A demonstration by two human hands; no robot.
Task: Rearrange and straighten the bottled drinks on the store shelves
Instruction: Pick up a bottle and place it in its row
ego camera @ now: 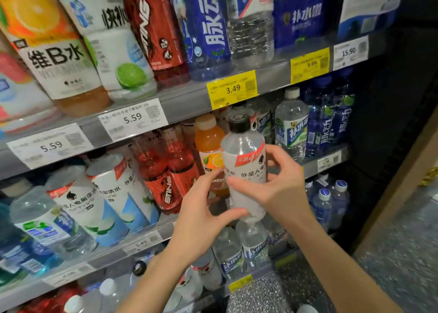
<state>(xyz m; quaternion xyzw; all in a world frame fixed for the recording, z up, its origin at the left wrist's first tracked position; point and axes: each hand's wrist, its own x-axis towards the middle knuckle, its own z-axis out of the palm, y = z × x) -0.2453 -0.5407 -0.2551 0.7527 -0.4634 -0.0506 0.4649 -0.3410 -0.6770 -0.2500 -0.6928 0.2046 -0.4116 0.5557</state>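
Gripping the white-labelled bottle (245,170) upright, both hands, left hand (203,215) and right hand (282,184), hold it before the shelf edge (189,101).

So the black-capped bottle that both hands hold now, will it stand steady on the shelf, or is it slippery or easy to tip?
The black-capped bottle looks tall and narrow, so it may tip if nudged. It appears full, so probably fairly heavy for its size. Its smooth plastic label could be a little slippery, though the left hand and right hand hold it securely.
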